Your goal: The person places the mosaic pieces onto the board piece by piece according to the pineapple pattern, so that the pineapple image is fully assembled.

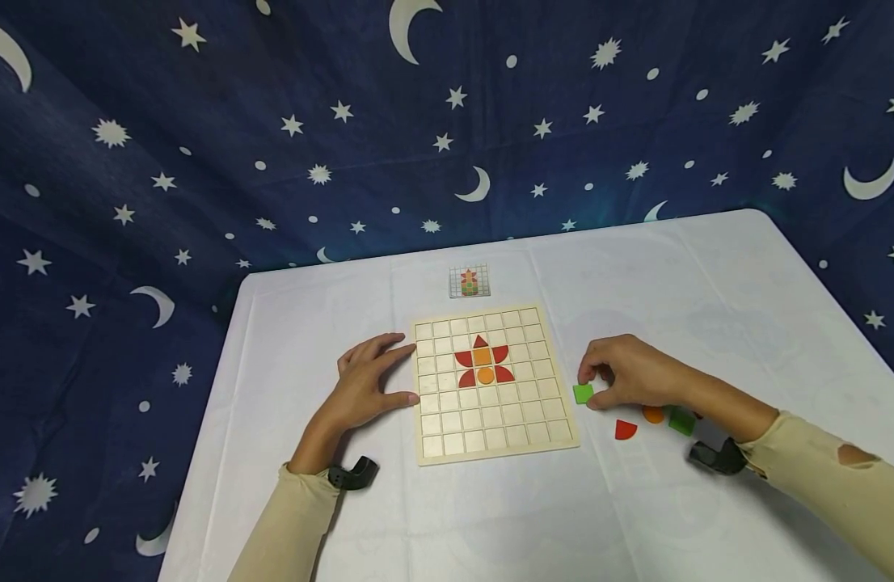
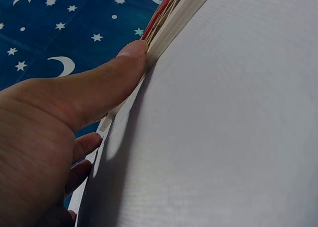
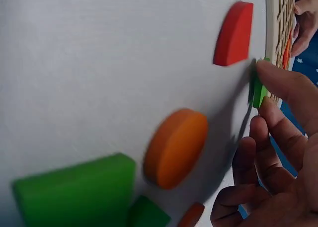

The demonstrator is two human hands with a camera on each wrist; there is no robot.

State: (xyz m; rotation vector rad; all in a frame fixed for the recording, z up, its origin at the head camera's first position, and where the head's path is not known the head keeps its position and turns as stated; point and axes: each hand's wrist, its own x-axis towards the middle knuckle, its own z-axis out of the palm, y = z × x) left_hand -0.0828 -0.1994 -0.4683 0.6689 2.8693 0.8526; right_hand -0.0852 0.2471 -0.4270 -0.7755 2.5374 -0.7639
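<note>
Pattern card too small

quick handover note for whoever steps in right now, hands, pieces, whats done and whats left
Left hand: open, fingertips and thumb resting against the left edge of the wooden grid board, steadying it.
Right hand: pinching a small green square on the white table, just right of the board.
On the board: a red and orange flower pattern near the middle; no green pieces in it.
Loose beside the right hand: a red quarter-round piece, an orange disc, a second green block.
Pattern card lies beyond the board and shows green below the flower.
Left, judging by the card: probably the green pieces below the flower.
</note>
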